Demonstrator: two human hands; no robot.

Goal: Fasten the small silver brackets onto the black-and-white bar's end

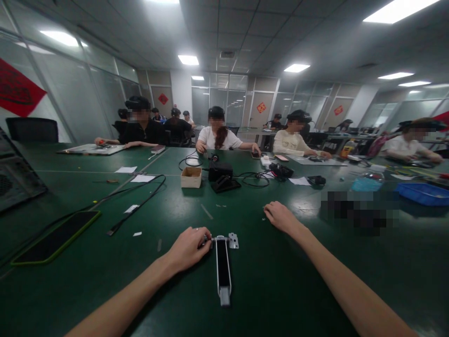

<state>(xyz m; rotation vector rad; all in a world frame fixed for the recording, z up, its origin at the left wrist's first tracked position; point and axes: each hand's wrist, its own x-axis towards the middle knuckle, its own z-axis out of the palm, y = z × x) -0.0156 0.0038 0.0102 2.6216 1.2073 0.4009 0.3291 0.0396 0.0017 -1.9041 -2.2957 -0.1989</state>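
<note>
My left hand (191, 245) is closed on the left end of a metal bracket (223, 269), thumb and fingers drawn together there, so the part inside my grip is mostly hidden. The bracket lies on the green desk (245, 295) in front of me, its black strip pointing toward the desk's near edge, which is cut off below; its right plate (234, 240) is in plain sight. My right hand (280, 216) rests farther toward the far edge, fingers curled down; their undersides are turned away, so I cannot tell whether they pinch anything. A tiny white scrap (264, 219) lies just beside those fingertips. Toward the desk's right side, a dark object (363, 213) is blurred into blocks and cannot be made out. On the left, a computer case (21, 175) is cut off, beyond a green-rimmed phone (56, 238). An open box (191, 180) stands nearer the far edge.
</note>
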